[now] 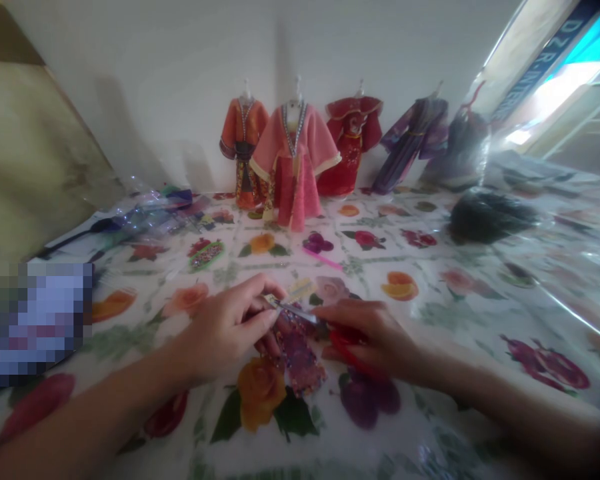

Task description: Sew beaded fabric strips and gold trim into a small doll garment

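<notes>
My left hand (245, 317) pinches a small piece of purple-pink patterned fabric (303, 360), whose lower part hangs down over the tablecloth. In my right hand (370, 333) is a pair of scissors (347, 347) with red handles. Their metal blades point left and reach the top of the fabric, close to my left fingertips. Whether the blades are cutting into it I cannot make out. Just beyond the blades lies a small yellowish scrap (301, 290).
Doll-sized robes, including a pink robe (295, 167) and a red dress (350, 147), stand along the wall. A green-edged dish of beads (206, 255) and a pink stick (323, 259) lie ahead. Plastic packets (155, 210) are at left, a dark bundle (493, 215) at right.
</notes>
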### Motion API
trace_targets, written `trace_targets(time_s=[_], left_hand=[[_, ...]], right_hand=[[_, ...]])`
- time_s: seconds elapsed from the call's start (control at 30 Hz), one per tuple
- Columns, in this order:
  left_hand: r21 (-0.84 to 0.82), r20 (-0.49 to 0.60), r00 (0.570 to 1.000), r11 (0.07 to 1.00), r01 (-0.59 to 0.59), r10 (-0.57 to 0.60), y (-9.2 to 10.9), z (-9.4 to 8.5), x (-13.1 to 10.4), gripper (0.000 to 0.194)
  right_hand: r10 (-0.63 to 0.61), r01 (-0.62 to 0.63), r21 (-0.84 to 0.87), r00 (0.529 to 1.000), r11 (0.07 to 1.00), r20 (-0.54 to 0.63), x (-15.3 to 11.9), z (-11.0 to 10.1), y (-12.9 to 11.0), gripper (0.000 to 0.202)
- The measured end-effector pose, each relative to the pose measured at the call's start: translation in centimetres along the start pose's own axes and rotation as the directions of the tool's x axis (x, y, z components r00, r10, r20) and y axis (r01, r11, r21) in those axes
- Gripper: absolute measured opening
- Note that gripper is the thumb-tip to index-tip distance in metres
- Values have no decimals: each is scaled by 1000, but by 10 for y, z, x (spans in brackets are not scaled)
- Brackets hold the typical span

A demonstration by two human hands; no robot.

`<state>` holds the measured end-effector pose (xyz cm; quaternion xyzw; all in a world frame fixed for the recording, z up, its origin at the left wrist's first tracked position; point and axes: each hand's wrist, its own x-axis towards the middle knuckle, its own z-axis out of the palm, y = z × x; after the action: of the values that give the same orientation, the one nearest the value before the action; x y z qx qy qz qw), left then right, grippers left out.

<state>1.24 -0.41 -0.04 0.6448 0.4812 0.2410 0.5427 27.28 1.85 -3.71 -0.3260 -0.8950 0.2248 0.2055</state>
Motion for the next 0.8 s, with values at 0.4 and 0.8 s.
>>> trace_targets(time_s=[0.4, 0.8], left_hand=[[29, -27, 1000, 1000, -1, 2, 6, -2, 1, 16], [370, -320, 947, 921, 126, -1, 21, -47, -7, 23]], right_hand=[[31, -22, -82, 994, 996, 106, 2, -19, -13, 60], [408, -431, -396, 901, 811, -145, 0, -65, 54, 55]])
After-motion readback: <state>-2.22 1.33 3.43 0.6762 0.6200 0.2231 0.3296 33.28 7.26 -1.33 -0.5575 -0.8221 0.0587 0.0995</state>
